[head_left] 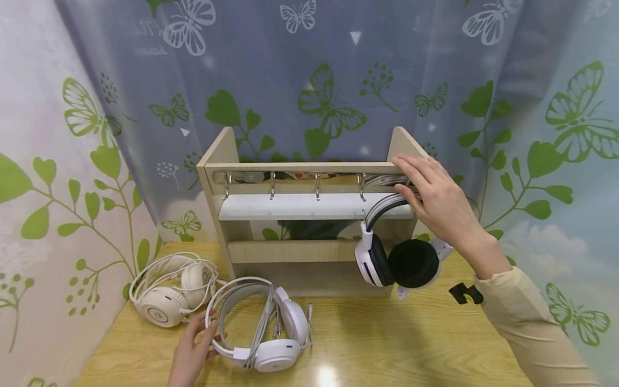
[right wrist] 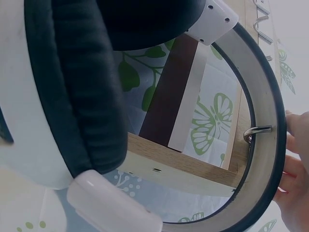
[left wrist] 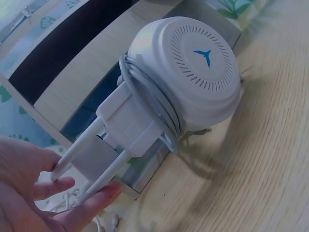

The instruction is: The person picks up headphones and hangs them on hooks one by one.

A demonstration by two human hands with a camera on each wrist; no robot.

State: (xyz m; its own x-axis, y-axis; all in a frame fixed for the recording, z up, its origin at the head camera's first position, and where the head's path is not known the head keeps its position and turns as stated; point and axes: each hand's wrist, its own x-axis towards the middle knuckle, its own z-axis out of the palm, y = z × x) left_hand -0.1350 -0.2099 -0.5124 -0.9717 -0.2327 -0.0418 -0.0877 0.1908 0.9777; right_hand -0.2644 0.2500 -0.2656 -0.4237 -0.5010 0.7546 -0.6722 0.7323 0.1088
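In the head view, my left hand [head_left: 191,346] holds the headband of white headphones [head_left: 278,356] on the table, with its thumb and fingers about the band. A grey cable is wound around these headphones, whose ear cup [left wrist: 203,63] shows a blue mark in the left wrist view. At the rack's right end, my right hand [head_left: 442,201] rests on the top rail and touches the headband of white headphones with black pads [head_left: 416,263]. Those headphones hang in front of the rack, and a metal hook [right wrist: 258,130] lies inside their band in the right wrist view.
A wooden rack [head_left: 309,250] with a white shelf [head_left: 290,207] stands at the back of the table [head_left: 411,333]. Several hooks [head_left: 317,188] line its rail. Cream headphones [head_left: 162,306] lie at the left. A small black object [head_left: 465,294] appears beside the right sleeve.
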